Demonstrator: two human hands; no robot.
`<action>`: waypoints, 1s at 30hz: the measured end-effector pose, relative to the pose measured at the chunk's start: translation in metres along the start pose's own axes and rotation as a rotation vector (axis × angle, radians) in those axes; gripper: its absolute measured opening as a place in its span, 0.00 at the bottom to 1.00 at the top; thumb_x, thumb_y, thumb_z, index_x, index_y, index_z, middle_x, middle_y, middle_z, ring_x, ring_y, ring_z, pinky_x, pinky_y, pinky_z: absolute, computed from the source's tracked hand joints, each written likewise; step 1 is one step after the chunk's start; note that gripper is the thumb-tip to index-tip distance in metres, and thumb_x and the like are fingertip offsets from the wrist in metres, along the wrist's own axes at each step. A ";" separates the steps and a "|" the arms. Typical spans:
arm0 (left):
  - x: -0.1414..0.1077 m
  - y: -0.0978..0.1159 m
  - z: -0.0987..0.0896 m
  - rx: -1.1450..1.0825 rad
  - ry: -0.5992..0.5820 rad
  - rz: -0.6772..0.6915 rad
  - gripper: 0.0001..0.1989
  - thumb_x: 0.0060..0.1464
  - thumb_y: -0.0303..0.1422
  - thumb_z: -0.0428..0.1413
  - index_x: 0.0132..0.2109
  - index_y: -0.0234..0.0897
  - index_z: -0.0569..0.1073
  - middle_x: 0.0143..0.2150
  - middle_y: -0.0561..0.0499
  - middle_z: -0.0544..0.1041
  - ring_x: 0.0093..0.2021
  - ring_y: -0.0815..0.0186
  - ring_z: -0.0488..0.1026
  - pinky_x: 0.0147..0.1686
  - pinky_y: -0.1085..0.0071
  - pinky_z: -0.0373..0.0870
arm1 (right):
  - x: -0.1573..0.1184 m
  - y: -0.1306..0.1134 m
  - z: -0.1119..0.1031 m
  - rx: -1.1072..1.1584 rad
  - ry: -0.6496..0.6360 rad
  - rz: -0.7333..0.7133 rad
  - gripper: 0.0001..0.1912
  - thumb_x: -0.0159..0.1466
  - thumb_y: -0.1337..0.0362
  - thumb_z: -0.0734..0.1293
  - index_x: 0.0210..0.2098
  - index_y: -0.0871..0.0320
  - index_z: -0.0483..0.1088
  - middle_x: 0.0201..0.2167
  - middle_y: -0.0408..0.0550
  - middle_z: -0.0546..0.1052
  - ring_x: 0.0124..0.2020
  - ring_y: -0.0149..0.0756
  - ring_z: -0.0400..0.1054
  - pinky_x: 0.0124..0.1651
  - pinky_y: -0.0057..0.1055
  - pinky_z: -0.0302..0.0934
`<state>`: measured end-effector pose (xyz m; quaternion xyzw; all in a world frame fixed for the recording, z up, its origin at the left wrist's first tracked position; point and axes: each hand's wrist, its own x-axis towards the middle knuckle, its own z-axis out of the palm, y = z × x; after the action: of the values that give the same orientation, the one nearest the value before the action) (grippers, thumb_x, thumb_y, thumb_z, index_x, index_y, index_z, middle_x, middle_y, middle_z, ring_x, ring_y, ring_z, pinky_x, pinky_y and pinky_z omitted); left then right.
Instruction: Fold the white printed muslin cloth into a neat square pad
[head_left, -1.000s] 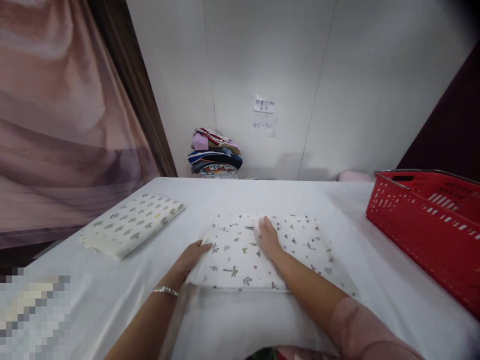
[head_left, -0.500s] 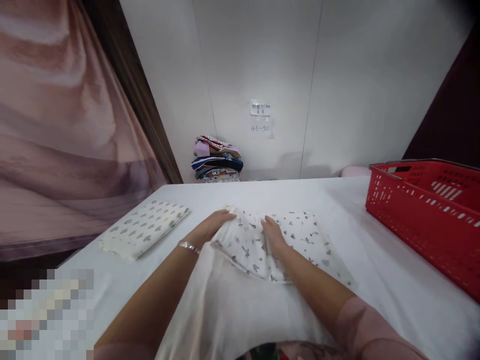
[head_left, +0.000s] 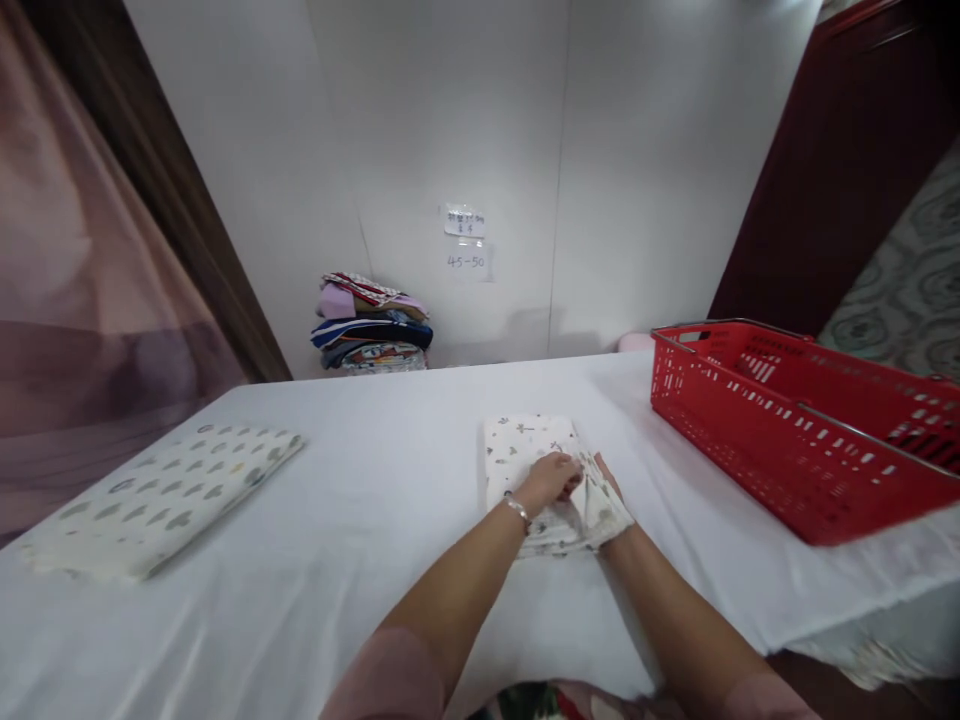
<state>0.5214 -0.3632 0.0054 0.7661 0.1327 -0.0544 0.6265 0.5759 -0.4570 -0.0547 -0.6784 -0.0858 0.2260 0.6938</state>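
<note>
A white cloth with small grey prints (head_left: 525, 435) lies folded into a compact rectangle on the white-covered table. My left hand (head_left: 553, 480), with a silver bracelet at its wrist, is closed on the raised fabric near the right side of this cloth. At the right edge, my right hand (head_left: 609, 478) is partly covered by the folded layers; a few fingers show beyond them, and the cloth rests in its grasp. Its thumb is hidden.
Another folded cloth with grey cloud-like shapes (head_left: 172, 490) lies at the table's left. A red plastic basket (head_left: 750, 440) stands at the right. Behind the table's far edge is a stack of folded fabrics (head_left: 371, 325), with paper notes (head_left: 466, 240) on the wall.
The printed cloth was spread wider and is now folded smaller. My left hand has moved onto its right part, and my right hand to its right edge. The view has swung right.
</note>
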 end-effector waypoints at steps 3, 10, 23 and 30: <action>-0.016 -0.016 -0.013 -0.001 0.078 0.085 0.17 0.55 0.37 0.48 0.49 0.32 0.67 0.41 0.44 0.75 0.36 0.66 0.73 0.34 0.72 0.69 | -0.003 0.003 -0.002 0.105 -0.134 0.000 0.45 0.59 0.36 0.39 0.49 0.60 0.69 0.39 0.56 0.76 0.47 0.48 0.68 0.49 0.42 0.59; -0.073 -0.041 -0.038 0.505 0.255 0.382 0.21 0.56 0.44 0.47 0.52 0.39 0.69 0.54 0.46 0.70 0.53 0.59 0.67 0.53 0.61 0.63 | -0.012 -0.012 0.001 0.259 -0.362 0.063 0.46 0.59 0.36 0.38 0.53 0.60 0.66 0.44 0.55 0.75 0.51 0.47 0.65 0.54 0.43 0.55; -0.088 -0.061 -0.016 0.833 0.224 0.638 0.17 0.59 0.39 0.47 0.51 0.38 0.70 0.54 0.45 0.71 0.57 0.57 0.63 0.58 0.55 0.56 | -0.031 -0.020 -0.051 -0.023 -0.105 0.112 0.35 0.51 0.57 0.71 0.56 0.59 0.60 0.44 0.56 0.76 0.41 0.45 0.71 0.45 0.41 0.65; -0.086 -0.073 -0.044 0.724 0.416 0.499 0.19 0.58 0.42 0.46 0.51 0.40 0.71 0.57 0.46 0.68 0.60 0.58 0.60 0.60 0.55 0.55 | -0.026 -0.022 -0.041 -0.182 -0.027 -0.072 0.45 0.47 0.67 0.69 0.63 0.57 0.51 0.47 0.50 0.74 0.44 0.42 0.69 0.48 0.37 0.62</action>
<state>0.4156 -0.3187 -0.0327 0.9379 0.0402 0.2091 0.2739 0.5743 -0.5045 -0.0308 -0.7319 -0.1399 0.2014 0.6358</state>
